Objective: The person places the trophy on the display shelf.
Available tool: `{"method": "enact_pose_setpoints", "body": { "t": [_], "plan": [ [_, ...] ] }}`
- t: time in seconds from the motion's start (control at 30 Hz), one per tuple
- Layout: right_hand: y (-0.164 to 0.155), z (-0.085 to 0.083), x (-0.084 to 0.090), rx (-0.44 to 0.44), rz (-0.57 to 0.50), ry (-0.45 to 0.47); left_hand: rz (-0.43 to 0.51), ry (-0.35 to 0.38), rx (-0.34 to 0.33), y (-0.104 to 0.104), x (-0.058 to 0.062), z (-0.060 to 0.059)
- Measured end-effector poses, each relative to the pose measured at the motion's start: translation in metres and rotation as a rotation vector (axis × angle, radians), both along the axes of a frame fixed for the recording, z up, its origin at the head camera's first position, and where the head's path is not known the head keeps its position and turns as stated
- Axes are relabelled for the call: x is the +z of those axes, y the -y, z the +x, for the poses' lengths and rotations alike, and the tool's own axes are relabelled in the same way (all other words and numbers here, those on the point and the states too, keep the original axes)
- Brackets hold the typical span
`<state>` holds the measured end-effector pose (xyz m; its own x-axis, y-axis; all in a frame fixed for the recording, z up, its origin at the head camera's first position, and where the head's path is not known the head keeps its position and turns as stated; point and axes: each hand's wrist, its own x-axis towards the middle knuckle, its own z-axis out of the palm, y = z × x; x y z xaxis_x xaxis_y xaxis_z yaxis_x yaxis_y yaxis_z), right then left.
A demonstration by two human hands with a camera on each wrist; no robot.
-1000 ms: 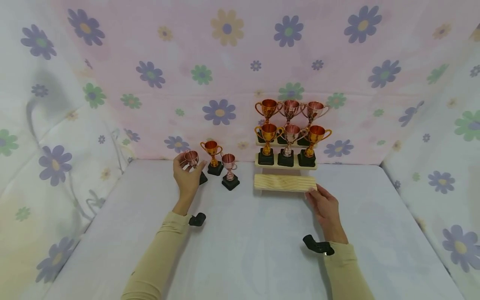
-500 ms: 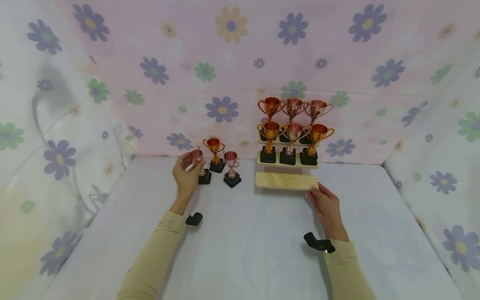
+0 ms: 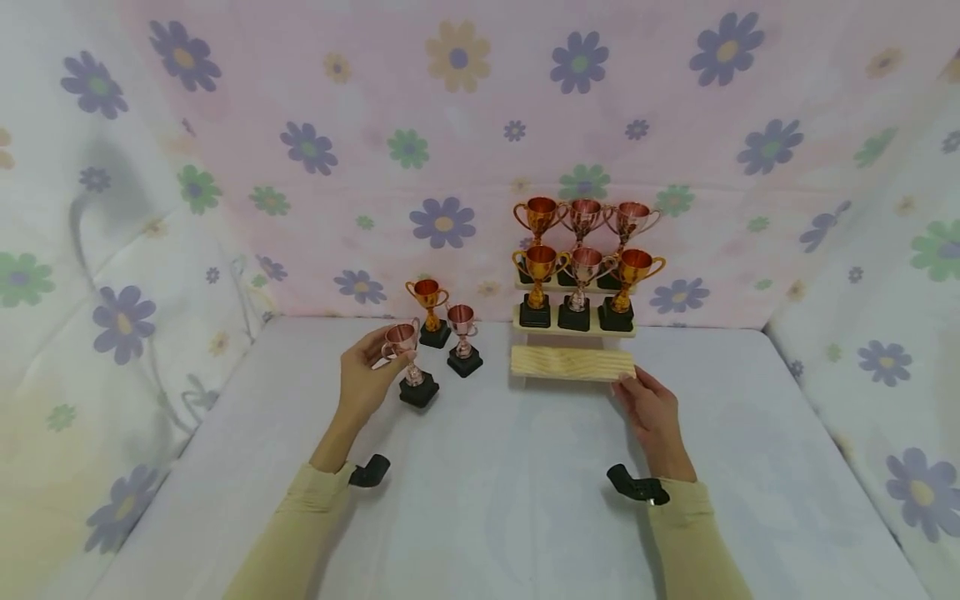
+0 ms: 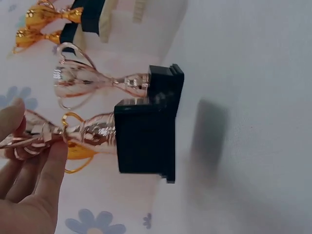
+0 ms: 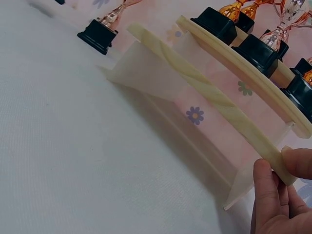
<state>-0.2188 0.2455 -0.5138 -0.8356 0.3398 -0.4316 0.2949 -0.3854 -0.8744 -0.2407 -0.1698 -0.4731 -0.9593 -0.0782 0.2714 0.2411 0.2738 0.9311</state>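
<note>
Where a second ago the left hand (image 3: 366, 379) gripped the rose-coloured trophy (image 3: 410, 363) back beside the gold trophy (image 3: 430, 312) near the floral backdrop, it now holds it lifted and drawn nearer to the person, left of the stepped wooden stand (image 3: 572, 363) and in front of the two trophies left standing. The fingers (image 4: 46, 175) and thumb curl round the cup's bowl, and its black base hangs just above the white table (image 3: 480, 500). The gold trophy and the second pink trophy (image 3: 462, 339) stay upright where they were, left of the stand. The right hand (image 3: 654, 414) has not shifted: its thumb and fingertips (image 5: 267, 183) pinch the right end of the stand's bare lowest step. Six trophies (image 3: 585, 258) remain in two rows on the stand's upper steps.
</note>
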Motion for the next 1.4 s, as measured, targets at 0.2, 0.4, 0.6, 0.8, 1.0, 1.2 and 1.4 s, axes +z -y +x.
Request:
{"method": "enact_pose_setpoints", "body": {
  "t": [0.2,0.4,0.6,0.8,1.0,1.2,1.4],
  "plan": [
    [0.001,0.0,-0.001,-0.001,0.014,0.009,-0.063,0.037,-0.178,-0.005,0.009,0.025],
    [0.001,0.0,-0.002,0.001,0.026,0.004,-0.092,0.058,-0.445,-0.036,0.011,0.039],
    [0.0,0.0,-0.002,0.004,0.006,-0.002,-0.109,0.028,-0.598,-0.092,0.015,0.043],
    [0.0,0.0,-0.001,0.004,-0.002,0.003,-0.096,-0.03,-0.647,-0.145,0.021,0.036],
    [-0.002,0.001,0.0,0.011,-0.005,-0.002,-0.085,-0.159,-0.533,-0.18,0.028,0.012],
    [-0.003,0.001,0.0,0.019,-0.011,-0.011,-0.057,-0.222,-0.478,-0.198,0.026,-0.013],
    [-0.001,0.001,-0.001,0.021,-0.02,0.002,-0.016,-0.242,-0.487,-0.206,0.021,-0.028]
  ]
}}
